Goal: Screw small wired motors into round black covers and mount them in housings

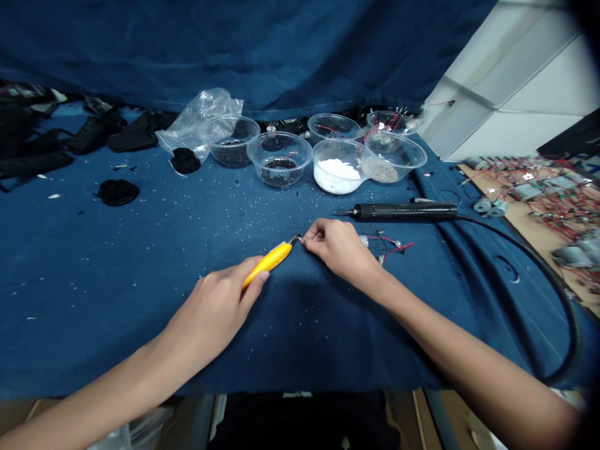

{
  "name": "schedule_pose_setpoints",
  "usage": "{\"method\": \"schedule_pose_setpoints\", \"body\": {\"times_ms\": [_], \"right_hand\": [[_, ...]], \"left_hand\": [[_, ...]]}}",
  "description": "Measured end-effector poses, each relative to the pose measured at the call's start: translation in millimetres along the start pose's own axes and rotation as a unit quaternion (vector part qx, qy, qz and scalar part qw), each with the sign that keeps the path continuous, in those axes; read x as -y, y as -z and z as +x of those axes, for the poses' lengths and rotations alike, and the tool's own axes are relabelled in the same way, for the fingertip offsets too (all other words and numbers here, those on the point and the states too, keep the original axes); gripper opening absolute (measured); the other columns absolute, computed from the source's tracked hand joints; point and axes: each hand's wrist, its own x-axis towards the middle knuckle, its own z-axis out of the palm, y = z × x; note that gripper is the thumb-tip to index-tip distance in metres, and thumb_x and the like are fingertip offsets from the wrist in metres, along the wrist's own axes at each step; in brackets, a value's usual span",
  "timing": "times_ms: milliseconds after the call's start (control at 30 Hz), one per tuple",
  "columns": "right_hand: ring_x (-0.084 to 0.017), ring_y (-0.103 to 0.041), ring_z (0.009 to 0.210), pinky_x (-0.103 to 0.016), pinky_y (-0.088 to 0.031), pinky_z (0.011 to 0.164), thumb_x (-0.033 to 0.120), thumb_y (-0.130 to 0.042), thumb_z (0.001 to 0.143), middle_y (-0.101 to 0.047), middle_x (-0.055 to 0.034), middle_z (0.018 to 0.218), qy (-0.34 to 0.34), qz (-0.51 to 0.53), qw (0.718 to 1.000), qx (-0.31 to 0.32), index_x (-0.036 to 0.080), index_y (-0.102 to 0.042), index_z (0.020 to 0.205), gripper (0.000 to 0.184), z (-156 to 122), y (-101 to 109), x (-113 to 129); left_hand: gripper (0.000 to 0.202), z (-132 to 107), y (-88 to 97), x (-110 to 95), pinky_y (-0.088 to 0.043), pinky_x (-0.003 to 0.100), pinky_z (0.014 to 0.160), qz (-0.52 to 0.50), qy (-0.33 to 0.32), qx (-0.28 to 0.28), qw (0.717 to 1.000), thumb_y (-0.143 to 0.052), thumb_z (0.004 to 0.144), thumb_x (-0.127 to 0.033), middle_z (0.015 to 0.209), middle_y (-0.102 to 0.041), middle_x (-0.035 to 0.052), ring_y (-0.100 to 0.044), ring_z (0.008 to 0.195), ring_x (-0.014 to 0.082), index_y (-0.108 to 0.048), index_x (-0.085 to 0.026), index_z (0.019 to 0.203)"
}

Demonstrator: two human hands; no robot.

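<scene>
Six clear plastic bowls (279,178), two hands (340,250).

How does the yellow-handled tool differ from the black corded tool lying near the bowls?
The yellow-handled tool is gripped in the left hand, while the black corded tool, apparently a soldering iron, lies untouched on the blue cloth. The yellow one is shorter and tilted diagonally; the black one is longer and lies nearly level across the view. Only the black one trails a cable. Both are slim, with narrow metal tips.
</scene>
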Motion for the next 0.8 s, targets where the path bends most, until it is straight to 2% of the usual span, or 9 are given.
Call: {"method": "schedule_pose_setpoints", "body": {"times_ms": [233,333,533,800], "right_hand": [[-0.014,-0.059,0.068,-0.026,-0.038,0.062,0.017,-0.055,0.08,-0.068,-0.0052,0.077,0.008,-0.009,1.0,-0.005,0.015,-0.064,0.079,0.01,-1.1,-1.6,-1.1],[-0.015,-0.059,0.069,-0.026,-0.038,0.062,0.017,-0.055,0.08,-0.068,-0.0048,0.077,0.002,-0.016,1.0,-0.004,0.015,-0.064,0.078,0.01,-1.2,-1.3,-0.3],[-0.014,-0.059,0.068,-0.026,-0.038,0.063,0.015,-0.054,0.078,-0.068,-0.0041,0.075,0.004,-0.014,1.0,-0.003,0.015,-0.065,0.078,0.011,-1.7,0.4,1.6],[-0.014,-0.058,0.067,-0.026,-0.039,0.062,0.016,-0.054,0.079,-0.067,-0.0036,0.074,-0.002,-0.009,1.0,0.004,0.016,-0.064,0.078,0.01,-1.6,0.8,2.2]], "left_hand": [[0.04,1.3,-4.3,2.4,-0.036,0.028,0.054,0.059,-0.034,-0.004,0.998,-0.031,0.099,-0.044,0.093,-0.07,0.0025,-0.066,0.069,0.0201,-0.045,-0.027,0.132],[0.038,2.8,-3.6,1.8,-0.036,0.028,0.055,0.061,-0.022,0.004,0.998,-0.031,0.099,-0.043,0.087,-0.07,0.0009,-0.066,0.068,0.0207,-0.047,-0.028,0.13],[0.036,1.6,2.3,-0.2,-0.038,0.027,0.057,0.016,0.019,0.012,1.0,-0.03,0.098,-0.045,0.086,-0.07,-0.0023,-0.067,0.072,0.0199,-0.051,-0.031,0.124],[0.035,0.5,3.1,-1.0,-0.039,0.026,0.058,0.001,0.017,0.015,1.0,-0.032,0.098,-0.044,0.088,-0.07,-0.0022,-0.067,0.074,0.019,-0.054,-0.029,0.121]]}}
